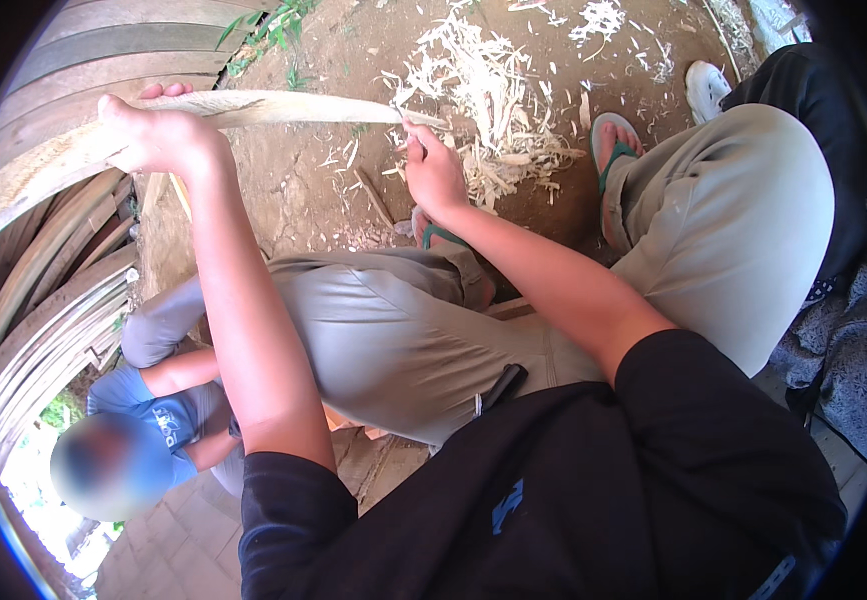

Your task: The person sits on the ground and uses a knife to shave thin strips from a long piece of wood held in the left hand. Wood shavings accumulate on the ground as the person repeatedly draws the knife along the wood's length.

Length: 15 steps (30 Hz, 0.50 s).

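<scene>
A long pale wooden strip (pixel 283 107) stretches from the far left toward the middle, narrowing to a thin end. My left hand (pixel 168 140) is closed around its wider part, with fingertips showing over the far edge. At the narrow end my right hand (pixel 435 172) is closed, thumb and fingers pinching the tip. Whether anything else lies inside the right fist is hidden. Just beyond that hand, a heap of pale wood shavings (pixel 498 100) covers the dirt ground. Both forearms reach out across my bent legs.
Stacked wooden boards (pixel 58 320) stand at the left, below more planks (pixel 133 40). A seated person in a blue shirt (pixel 175 425) is close at my lower left. A black object (pixel 503 387) lies at my waist. At right are someone's dark-trousered leg (pixel 803 80) and white shoe (pixel 705 92).
</scene>
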Motion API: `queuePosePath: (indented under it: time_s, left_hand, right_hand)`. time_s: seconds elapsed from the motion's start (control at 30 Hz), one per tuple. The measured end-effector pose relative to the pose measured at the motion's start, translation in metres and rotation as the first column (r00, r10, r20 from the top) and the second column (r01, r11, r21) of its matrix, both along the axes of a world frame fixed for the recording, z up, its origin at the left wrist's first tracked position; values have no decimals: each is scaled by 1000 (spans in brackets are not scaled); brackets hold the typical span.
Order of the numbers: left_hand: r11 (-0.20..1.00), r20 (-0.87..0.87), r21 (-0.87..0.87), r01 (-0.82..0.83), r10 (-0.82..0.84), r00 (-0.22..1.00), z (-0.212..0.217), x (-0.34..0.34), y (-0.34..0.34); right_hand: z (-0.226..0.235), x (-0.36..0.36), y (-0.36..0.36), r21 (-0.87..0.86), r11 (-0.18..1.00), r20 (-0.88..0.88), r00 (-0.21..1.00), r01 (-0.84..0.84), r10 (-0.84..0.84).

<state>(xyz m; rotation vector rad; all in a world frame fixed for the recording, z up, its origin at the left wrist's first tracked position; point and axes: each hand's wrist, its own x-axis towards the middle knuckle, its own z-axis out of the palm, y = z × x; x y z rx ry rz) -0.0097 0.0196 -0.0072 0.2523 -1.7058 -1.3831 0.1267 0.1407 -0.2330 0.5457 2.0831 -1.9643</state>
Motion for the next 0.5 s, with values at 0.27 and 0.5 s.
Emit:
queuePosePath:
  time_s: [0.27,0.5]
  left_hand:
    - [999,-4,-5,-50,50,999,4,5,6]
    - [1000,-32,11,-6,6,999,0,4,-10]
  right_hand:
    - [2,6,6,15,998,48,997,-66,65]
    - [6,8,-9,11,998,-73,995,-60,61]
